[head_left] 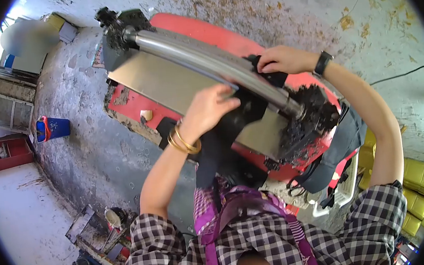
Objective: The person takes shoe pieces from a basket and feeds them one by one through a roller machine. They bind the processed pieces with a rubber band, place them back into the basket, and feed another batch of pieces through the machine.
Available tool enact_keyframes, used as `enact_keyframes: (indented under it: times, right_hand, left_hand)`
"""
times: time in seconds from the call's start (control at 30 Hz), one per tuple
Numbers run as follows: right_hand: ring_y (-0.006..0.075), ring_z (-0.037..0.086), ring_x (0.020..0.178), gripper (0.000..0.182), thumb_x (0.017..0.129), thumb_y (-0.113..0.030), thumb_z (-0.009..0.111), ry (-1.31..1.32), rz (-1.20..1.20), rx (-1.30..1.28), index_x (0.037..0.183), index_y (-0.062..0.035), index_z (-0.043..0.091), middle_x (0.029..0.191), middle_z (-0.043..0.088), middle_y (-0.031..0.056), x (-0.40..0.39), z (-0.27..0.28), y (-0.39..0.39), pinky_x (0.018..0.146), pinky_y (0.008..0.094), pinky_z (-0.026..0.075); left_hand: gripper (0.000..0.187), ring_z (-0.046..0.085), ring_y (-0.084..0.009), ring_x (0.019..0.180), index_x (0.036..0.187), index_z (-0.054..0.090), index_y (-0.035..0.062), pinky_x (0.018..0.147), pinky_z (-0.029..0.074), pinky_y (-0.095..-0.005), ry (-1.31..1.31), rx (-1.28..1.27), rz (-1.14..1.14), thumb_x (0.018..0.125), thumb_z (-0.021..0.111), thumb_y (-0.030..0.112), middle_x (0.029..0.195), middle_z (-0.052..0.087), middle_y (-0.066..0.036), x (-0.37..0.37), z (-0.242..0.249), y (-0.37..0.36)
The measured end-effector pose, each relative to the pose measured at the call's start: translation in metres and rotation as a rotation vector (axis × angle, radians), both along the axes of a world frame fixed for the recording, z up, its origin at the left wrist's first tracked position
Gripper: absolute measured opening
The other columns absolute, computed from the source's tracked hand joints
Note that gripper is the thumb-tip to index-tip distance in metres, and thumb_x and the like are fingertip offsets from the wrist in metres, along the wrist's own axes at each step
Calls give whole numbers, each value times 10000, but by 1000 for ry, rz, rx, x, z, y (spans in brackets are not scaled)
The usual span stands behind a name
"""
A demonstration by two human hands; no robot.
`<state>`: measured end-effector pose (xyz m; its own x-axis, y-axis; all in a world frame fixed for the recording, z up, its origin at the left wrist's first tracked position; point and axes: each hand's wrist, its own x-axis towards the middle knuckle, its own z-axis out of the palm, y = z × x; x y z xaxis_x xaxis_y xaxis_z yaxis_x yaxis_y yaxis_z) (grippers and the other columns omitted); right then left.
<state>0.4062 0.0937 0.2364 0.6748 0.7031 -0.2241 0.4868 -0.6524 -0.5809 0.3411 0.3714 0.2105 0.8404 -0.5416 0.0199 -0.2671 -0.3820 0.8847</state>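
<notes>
A metal roller (206, 62) runs across a red machine (198, 30), above a flat metal plate (162, 81). Black material (243, 112) lies over the plate under the roller and hangs down toward the purple apron (248, 202). My left hand (212, 107), with gold bangles at the wrist, is over this black material on the near side of the roller, its fingers apart and slightly blurred. On the far side, my right hand (279, 60), wearing a black watch, has its fingers curled down at a black piece (274, 78) by the roller.
Black, residue-covered mounts (316, 116) stand at the roller's ends. Dark cloth (332, 152) hangs at the machine's right, above a white basket (348, 186). Yellow packages (422, 174) lie at the right. On the floor at the left stands a blue bucket (58, 127).
</notes>
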Motion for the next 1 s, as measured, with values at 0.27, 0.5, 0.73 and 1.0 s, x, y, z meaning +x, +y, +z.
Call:
enact_keyframes:
  times: [0.27, 0.5, 0.73, 1.0]
  right_hand:
    - [262, 605, 811, 298, 715, -222, 678, -177, -356, -68, 926, -13, 642, 883, 638, 129, 2, 12, -8, 728, 354, 477]
    - [334, 590, 767, 379, 699, -263, 668, -560, -457, -274, 976, -13, 602, 781, 595, 194, 35, 60, -52, 675, 406, 471]
    - [356, 591, 766, 444, 718, -295, 656, -601, -470, -440, 1057, -12, 607, 814, 598, 214, 79, 75, -82, 702, 428, 474]
    - [294, 561, 860, 174, 842, -158, 541, 19, 127, -45, 870, -10, 628, 835, 573, 130, 13, 1, 6, 797, 385, 447]
  left_hand:
    - [238, 628, -283, 887, 983, 652, 65, 806, 487, -333, 531, 207, -717, 770, 683, 166, 971, 658, -81, -95, -38, 19]
    - [296, 599, -263, 916, 971, 627, 91, 832, 447, -383, -476, 187, -774, 727, 674, 250, 884, 625, -39, -126, -178, -33]
    - [248, 644, -232, 718, 984, 630, 84, 621, 499, -338, -325, 7, -614, 771, 673, 204, 845, 656, -75, -103, -38, 23]
    - [360, 641, -346, 809, 1019, 614, 7, 703, 485, -349, 44, 183, 8, 742, 680, 227, 816, 637, -216, -10, 0, 13]
